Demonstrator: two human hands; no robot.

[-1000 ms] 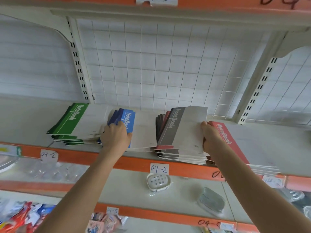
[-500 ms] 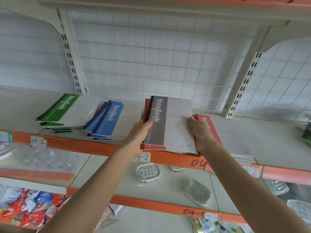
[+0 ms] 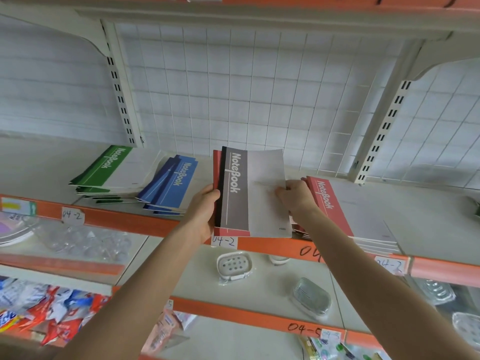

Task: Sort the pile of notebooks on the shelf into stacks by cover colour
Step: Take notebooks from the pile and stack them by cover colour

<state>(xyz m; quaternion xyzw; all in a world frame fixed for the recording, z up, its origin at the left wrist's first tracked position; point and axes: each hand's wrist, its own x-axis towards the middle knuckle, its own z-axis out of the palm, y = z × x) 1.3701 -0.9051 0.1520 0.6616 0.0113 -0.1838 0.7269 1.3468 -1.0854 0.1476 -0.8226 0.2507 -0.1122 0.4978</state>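
Head view is showing left hand (image 3: 205, 211) and right hand (image 3: 293, 196) clamping curled fingers (image 3: 281, 196) on the grey notebook (image 3: 249, 193); the red notebook (image 3: 217, 167) underneath could be sliding loose and falling.

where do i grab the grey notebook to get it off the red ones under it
Pinch its free right edge, coming from the right, where the right hand is. The grey notebook lies on top of the red notebooks with its spine left, and the left hand grips that side, so the open edge probably lifts away easiest.
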